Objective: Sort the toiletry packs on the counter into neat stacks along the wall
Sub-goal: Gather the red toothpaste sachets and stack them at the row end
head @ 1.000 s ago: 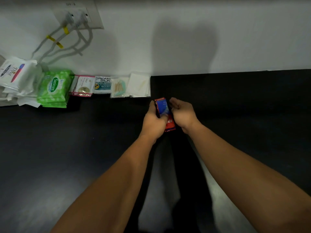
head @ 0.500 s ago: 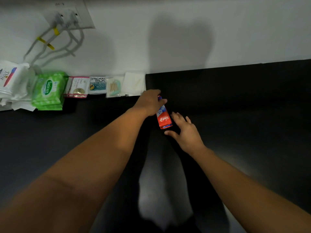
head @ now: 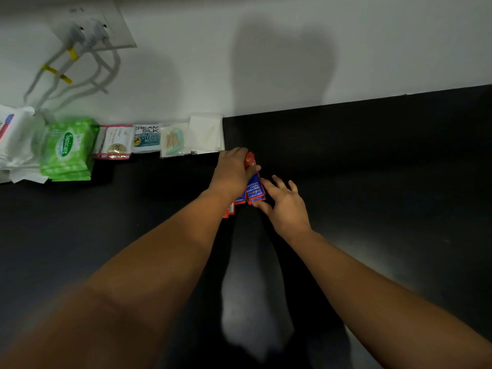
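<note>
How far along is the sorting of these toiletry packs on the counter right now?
Mostly done, it seems. Against the wall sit the white packs, green wipes, Dove sachets, Cream Silk sachets, toothpick packs and white sachets. The left hand grips the red toothpaste sachets, a few fanning out beneath; the right hand is open, touching them. They need squaring beside the row.

The left hand (head: 232, 173) hides part of the toothpaste sachets (head: 254, 186).

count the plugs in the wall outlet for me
2. Both sit side by side in the wall outlet at top left: the left plug and the right plug, each with a grey cable drooping down the wall.
</note>
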Action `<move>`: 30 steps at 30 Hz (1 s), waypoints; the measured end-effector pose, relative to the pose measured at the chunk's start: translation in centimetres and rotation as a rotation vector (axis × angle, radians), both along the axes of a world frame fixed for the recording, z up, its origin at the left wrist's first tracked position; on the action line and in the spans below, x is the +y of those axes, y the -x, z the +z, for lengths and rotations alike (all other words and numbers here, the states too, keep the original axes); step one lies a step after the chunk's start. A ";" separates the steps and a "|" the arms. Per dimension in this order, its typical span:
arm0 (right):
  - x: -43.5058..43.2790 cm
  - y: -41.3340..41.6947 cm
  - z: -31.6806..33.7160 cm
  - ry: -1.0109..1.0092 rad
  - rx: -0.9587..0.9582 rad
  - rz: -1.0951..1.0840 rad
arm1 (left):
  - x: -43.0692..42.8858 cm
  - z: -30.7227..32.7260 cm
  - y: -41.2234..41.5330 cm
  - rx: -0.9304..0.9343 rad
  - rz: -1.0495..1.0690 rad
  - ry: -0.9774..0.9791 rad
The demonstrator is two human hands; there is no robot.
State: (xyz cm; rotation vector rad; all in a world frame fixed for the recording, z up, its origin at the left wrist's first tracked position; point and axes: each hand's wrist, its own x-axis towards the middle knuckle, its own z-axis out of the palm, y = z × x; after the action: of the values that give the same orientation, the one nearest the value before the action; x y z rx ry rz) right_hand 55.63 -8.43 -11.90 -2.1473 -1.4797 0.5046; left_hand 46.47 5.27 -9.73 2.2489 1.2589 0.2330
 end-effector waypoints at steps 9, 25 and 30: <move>1.4 -0.3 1.2 -0.108 0.105 -0.150 | -2.8 1.2 4.9 0.210 0.369 -0.076; 5.3 -0.3 2.7 0.255 0.166 -0.187 | -2.8 2.1 4.6 0.292 0.483 0.242; 6.0 0.3 3.2 0.320 0.149 -0.215 | -1.1 2.1 3.5 0.423 0.433 0.205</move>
State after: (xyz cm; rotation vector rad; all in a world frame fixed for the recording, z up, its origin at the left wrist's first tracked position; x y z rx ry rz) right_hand 55.36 -2.44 -8.65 -2.4159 -1.1316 0.8484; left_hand 42.98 4.14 -7.64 1.8849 1.8938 -0.2213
